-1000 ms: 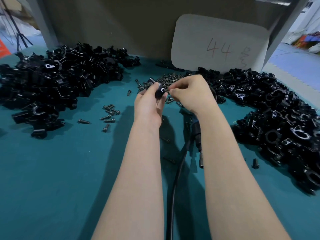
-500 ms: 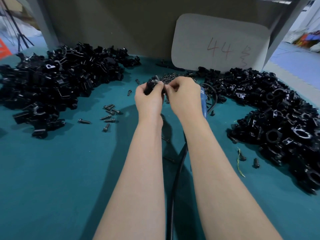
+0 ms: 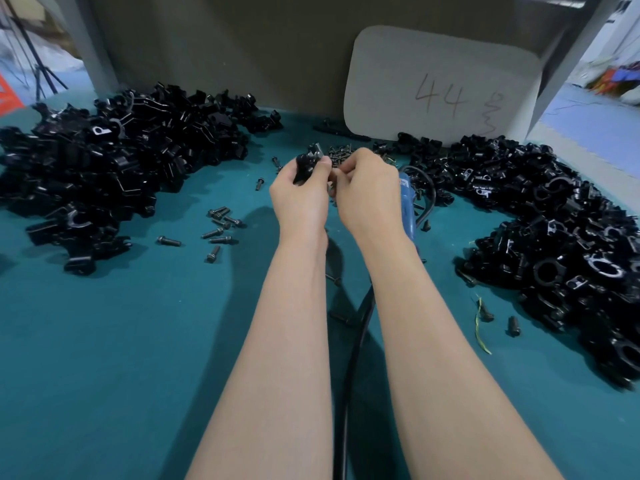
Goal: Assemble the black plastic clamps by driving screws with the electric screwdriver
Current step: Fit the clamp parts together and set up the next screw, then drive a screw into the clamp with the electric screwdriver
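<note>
My left hand (image 3: 301,195) grips one black plastic clamp (image 3: 309,161) between thumb and fingers, raised above the teal table. My right hand (image 3: 369,190) is right beside it with curled fingers that pinch a small screw at the clamp's side; the screw is mostly hidden. The blue electric screwdriver (image 3: 408,211) lies on the table under my right wrist, and its black cable (image 3: 349,368) runs toward me between my forearms. A heap of dark screws (image 3: 341,154) lies just beyond my hands.
A big pile of black clamp parts (image 3: 114,168) fills the left of the teal table (image 3: 121,358), and another pile (image 3: 561,237) curves along the right. Loose screws (image 3: 221,226) lie left of my left arm. A card marked 44 (image 3: 440,88) leans against the back wall.
My hands drew closer together and shifted a little left and away. The clamp turned in my left hand. The blue screwdriver came into view beside my right wrist.
</note>
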